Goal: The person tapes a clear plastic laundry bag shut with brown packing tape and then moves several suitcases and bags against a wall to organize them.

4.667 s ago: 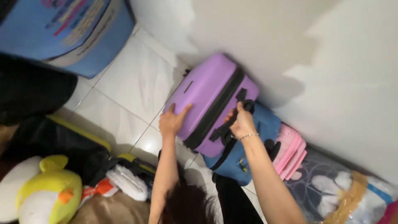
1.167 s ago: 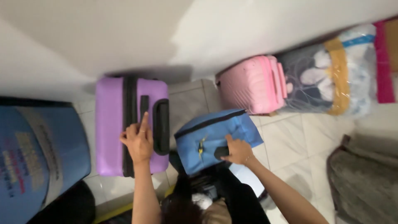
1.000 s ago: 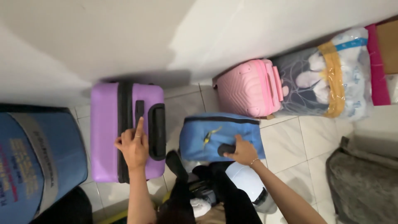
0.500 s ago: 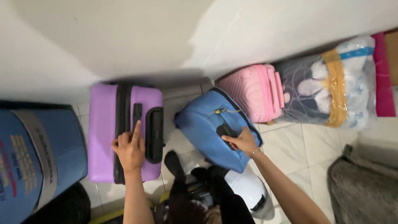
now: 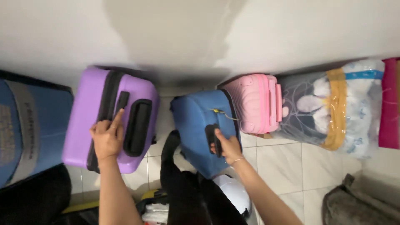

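Observation:
My left hand (image 5: 107,137) rests flat on top of a purple hard-shell suitcase (image 5: 85,121), fingers spread beside its black handle (image 5: 136,127). That suitcase stands against the white wall. My right hand (image 5: 226,146) grips the black handle of a blue soft suitcase (image 5: 193,123), which stands between the purple one and a pink hard-shell suitcase (image 5: 250,102). The blue case nearly touches the pink one.
A large blue fabric bag (image 5: 29,125) stands at the left. A clear plastic bag of bedding (image 5: 333,108) lies right of the pink case, with a pink box (image 5: 389,104) beyond. A white helmet (image 5: 233,193), dark clothing and a grey bundle (image 5: 358,204) lie near me on the tiled floor.
My right hand has swung the blue suitcase upright and closer to the wall, beside the pink case. My left hand stays on the purple suitcase, which has tilted slightly.

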